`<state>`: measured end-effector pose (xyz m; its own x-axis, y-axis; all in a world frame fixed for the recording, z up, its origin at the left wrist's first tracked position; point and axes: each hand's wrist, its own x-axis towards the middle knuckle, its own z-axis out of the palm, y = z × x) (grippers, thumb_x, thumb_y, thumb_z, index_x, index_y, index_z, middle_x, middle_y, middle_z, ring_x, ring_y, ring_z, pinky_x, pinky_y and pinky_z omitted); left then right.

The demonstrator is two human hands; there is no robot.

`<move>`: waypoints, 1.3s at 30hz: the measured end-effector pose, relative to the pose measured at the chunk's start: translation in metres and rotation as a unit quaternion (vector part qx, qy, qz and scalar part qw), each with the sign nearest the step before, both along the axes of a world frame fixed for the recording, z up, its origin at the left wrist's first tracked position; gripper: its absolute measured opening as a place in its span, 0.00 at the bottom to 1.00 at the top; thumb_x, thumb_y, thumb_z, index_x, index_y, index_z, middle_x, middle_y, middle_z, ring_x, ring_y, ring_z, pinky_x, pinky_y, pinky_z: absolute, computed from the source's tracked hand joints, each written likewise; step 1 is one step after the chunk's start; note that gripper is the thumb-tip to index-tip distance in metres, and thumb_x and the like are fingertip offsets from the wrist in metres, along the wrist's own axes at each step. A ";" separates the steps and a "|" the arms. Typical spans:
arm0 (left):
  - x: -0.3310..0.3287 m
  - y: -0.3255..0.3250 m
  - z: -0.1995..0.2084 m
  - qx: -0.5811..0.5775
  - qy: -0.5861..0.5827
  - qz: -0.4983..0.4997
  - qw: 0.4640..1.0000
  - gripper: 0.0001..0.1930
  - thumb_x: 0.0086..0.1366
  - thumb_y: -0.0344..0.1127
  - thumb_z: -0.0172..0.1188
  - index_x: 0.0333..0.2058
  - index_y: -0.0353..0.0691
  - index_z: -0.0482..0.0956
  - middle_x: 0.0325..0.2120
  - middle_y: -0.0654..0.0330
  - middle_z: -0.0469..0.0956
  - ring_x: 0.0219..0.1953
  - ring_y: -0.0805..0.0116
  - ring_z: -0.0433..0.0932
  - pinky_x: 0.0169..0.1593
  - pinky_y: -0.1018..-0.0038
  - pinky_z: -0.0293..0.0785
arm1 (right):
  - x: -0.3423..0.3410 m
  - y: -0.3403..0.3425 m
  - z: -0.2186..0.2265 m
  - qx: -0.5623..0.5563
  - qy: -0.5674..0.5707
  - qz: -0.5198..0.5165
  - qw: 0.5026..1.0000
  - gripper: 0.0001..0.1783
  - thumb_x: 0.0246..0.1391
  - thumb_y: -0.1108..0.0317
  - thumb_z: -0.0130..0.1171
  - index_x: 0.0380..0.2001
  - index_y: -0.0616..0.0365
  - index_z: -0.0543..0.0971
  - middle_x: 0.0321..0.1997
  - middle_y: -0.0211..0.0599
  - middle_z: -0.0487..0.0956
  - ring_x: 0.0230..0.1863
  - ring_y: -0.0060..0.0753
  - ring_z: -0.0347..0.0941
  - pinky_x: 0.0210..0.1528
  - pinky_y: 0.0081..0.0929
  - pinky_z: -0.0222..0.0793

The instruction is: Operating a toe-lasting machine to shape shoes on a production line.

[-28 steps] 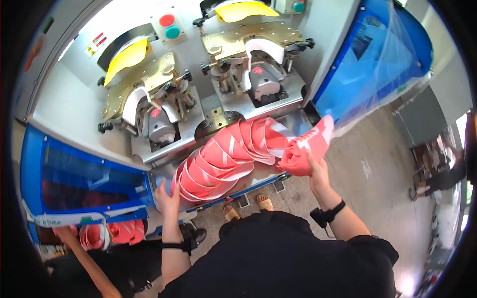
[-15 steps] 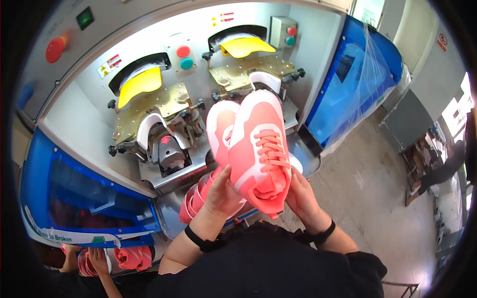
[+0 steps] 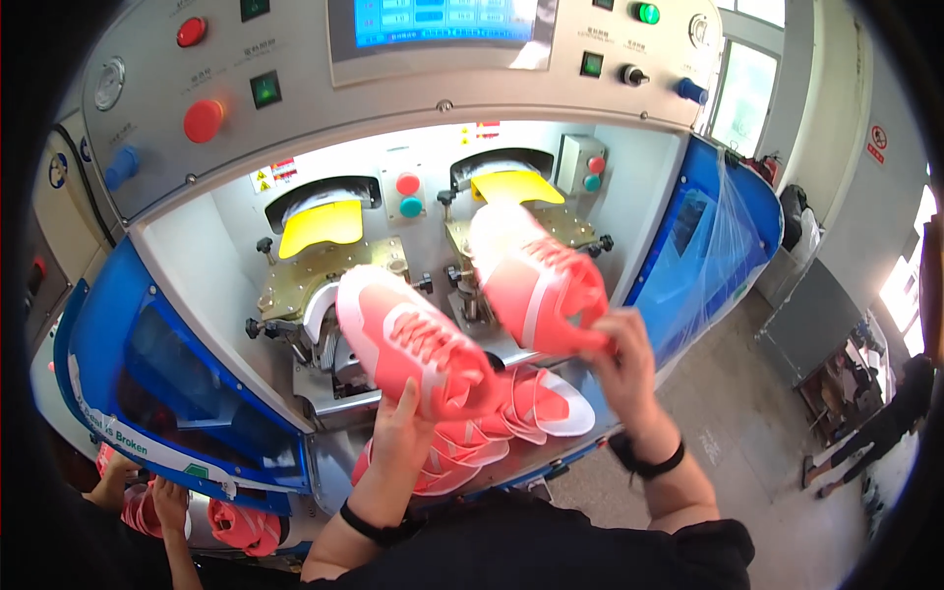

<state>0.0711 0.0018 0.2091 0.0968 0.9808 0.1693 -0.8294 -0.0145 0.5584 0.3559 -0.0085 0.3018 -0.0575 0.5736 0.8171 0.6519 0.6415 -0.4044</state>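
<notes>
A coral-and-white lace-up sneaker is gripped near its heel by my left hand, toe pointing up and away to the left. My right hand pinches the heel of a matching sneaker, which is slightly blurred and tilted toe-up. The two shoes are apart, held in front of the open machine bay. Below them, on the metal ledge, lie several coral shoe uppers, partly hidden by my left hand and its sneaker.
Inside the machine are two stations with yellow flaps, brass plates and clamp knobs. A control panel with a screen and a red button hangs above. Blue side guards flank the bay. At lower left, a co-worker's hands touch coral uppers.
The two sneakers were together and are now apart, one in each hand. My right hand moved up and right. The view tilted up, showing the control panel and the uppers on the ledge.
</notes>
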 end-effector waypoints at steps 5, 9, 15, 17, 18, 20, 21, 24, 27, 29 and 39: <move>-0.019 -0.043 -0.007 -0.012 -0.005 0.041 0.999 0.18 0.71 0.30 0.51 0.59 0.41 0.66 0.55 0.58 0.72 0.57 0.61 0.73 0.61 0.61 0.70 | 0.036 0.109 0.082 0.006 -0.081 0.022 0.996 0.12 0.50 0.73 0.64 0.38 0.60 0.75 0.40 0.42 0.72 0.36 0.44 0.73 0.39 0.31 0.70; -0.034 -0.062 -0.020 -0.006 0.031 0.094 0.995 0.21 0.71 0.31 0.52 0.60 0.41 0.63 0.57 0.57 0.70 0.57 0.61 0.72 0.61 0.60 0.70 | 0.053 0.233 0.084 0.000 -0.089 -0.003 0.996 0.15 0.51 0.68 0.66 0.42 0.59 0.76 0.43 0.44 0.73 0.40 0.47 0.74 0.45 0.36 0.71; -0.057 -0.120 -0.011 -0.025 0.096 0.202 0.974 0.22 0.70 0.33 0.53 0.61 0.39 0.63 0.57 0.55 0.71 0.56 0.61 0.72 0.58 0.63 0.70 | 0.057 0.295 0.051 0.131 0.123 -0.232 0.956 0.16 0.54 0.73 0.55 0.48 0.56 0.71 0.56 0.48 0.71 0.51 0.56 0.72 0.51 0.45 0.71; -0.066 -0.138 -0.025 -0.073 0.119 0.230 0.963 0.20 0.70 0.35 0.54 0.58 0.38 0.67 0.55 0.55 0.73 0.54 0.62 0.74 0.54 0.66 0.73 | 0.075 0.306 0.035 0.115 0.154 -0.294 0.936 0.14 0.54 0.74 0.52 0.46 0.57 0.70 0.56 0.49 0.72 0.52 0.56 0.72 0.51 0.46 0.71; -0.069 -0.142 -0.027 -0.105 0.145 0.241 0.954 0.21 0.71 0.36 0.53 0.60 0.38 0.65 0.57 0.55 0.71 0.56 0.61 0.73 0.55 0.65 0.73 | 0.082 0.306 0.033 0.025 0.150 -0.281 0.948 0.14 0.51 0.76 0.51 0.43 0.57 0.71 0.53 0.50 0.74 0.53 0.55 0.72 0.53 0.45 0.69; -0.069 -0.140 -0.034 -0.137 0.172 0.250 0.943 0.22 0.72 0.36 0.51 0.61 0.39 0.63 0.58 0.55 0.69 0.57 0.61 0.71 0.56 0.64 0.73 | 0.093 0.311 0.032 -0.065 0.146 -0.265 0.951 0.14 0.48 0.78 0.51 0.41 0.57 0.72 0.51 0.51 0.75 0.54 0.55 0.71 0.55 0.44 0.68; -0.062 -0.142 -0.031 -0.141 0.152 0.259 0.943 0.22 0.71 0.35 0.53 0.61 0.37 0.64 0.53 0.54 0.73 0.52 0.61 0.74 0.50 0.65 0.74 | 0.094 0.310 0.032 -0.137 0.141 -0.239 0.951 0.16 0.46 0.77 0.50 0.41 0.57 0.72 0.50 0.51 0.76 0.54 0.55 0.71 0.55 0.44 0.67; -0.041 -0.130 -0.018 -0.069 0.137 0.236 0.959 0.24 0.70 0.35 0.54 0.62 0.36 0.62 0.55 0.53 0.71 0.54 0.59 0.72 0.56 0.61 0.69 | 0.099 0.305 0.033 -0.169 0.119 -0.216 0.954 0.14 0.46 0.76 0.49 0.39 0.56 0.72 0.43 0.53 0.79 0.49 0.57 0.74 0.52 0.48 0.69; -0.020 -0.111 0.011 0.027 0.116 0.172 0.978 0.26 0.69 0.32 0.53 0.63 0.34 0.59 0.60 0.52 0.67 0.61 0.58 0.69 0.65 0.59 0.64 | 0.088 0.287 0.016 0.112 0.137 -0.158 0.971 0.10 0.50 0.76 0.53 0.38 0.60 0.72 0.47 0.49 0.77 0.42 0.52 0.76 0.46 0.43 0.71; -0.023 -0.112 0.019 -0.027 0.109 0.206 0.972 0.25 0.70 0.33 0.52 0.62 0.33 0.60 0.60 0.52 0.68 0.61 0.58 0.69 0.65 0.61 0.64 | 0.000 0.178 0.042 0.092 0.144 0.031 0.985 0.07 0.55 0.78 0.53 0.38 0.60 0.72 0.45 0.41 0.77 0.27 0.30 0.68 0.33 0.24 0.67; -0.026 -0.113 0.033 0.031 -0.007 0.146 0.989 0.22 0.74 0.40 0.48 0.62 0.42 0.61 0.60 0.52 0.67 0.60 0.58 0.69 0.63 0.54 0.66 | -0.119 -0.023 -0.024 0.080 -0.184 0.354 0.913 0.20 0.41 0.70 0.69 0.41 0.55 0.78 0.37 0.37 0.77 0.33 0.43 0.75 0.32 0.34 0.72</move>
